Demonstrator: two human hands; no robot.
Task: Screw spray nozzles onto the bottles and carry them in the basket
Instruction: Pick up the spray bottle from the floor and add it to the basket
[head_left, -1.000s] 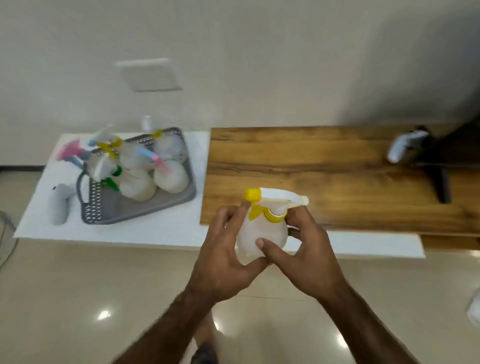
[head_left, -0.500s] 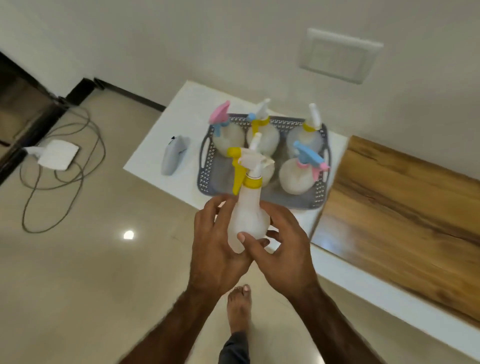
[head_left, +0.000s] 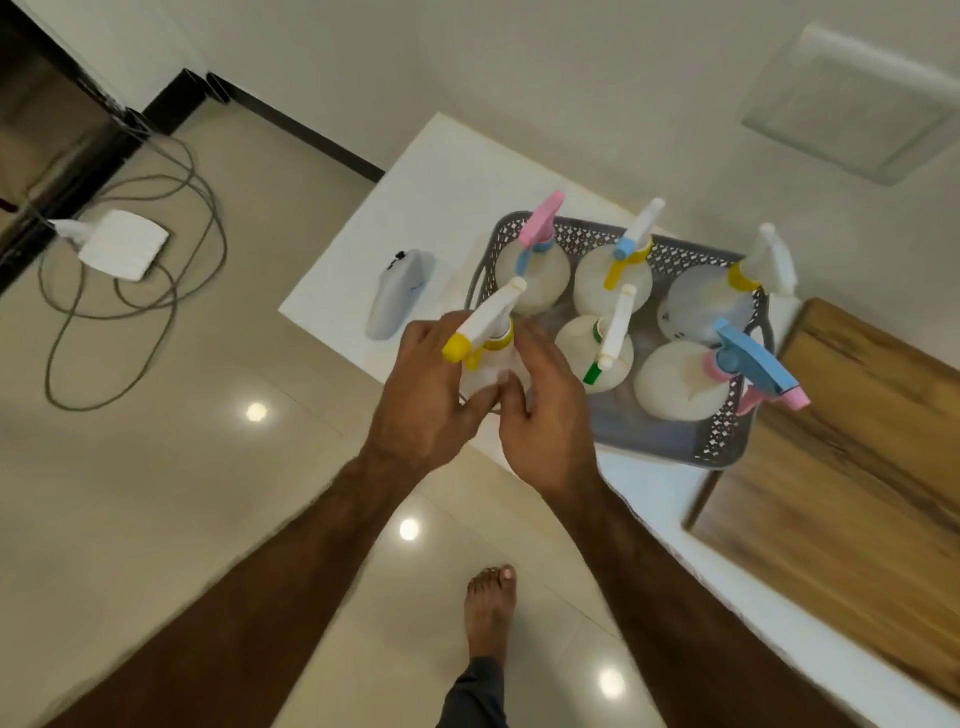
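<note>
Both hands hold one white spray bottle with a white and yellow nozzle at the front left corner of the grey basket. My left hand grips its left side and my right hand grips its right side; the bottle's body is mostly hidden between them. Several white bottles with coloured nozzles stand upright in the basket, among them one with a pink nozzle and one with a blue and pink nozzle.
The basket sits on a white table against the wall. A grey handheld device lies left of the basket. A wooden tabletop adjoins on the right. Cables and a white box lie on the floor at left. My bare foot is below.
My view has swung closer over the basket. Both hands have carried the bottle forward to the basket's front left corner, and its nozzle has tilted to the left.
</note>
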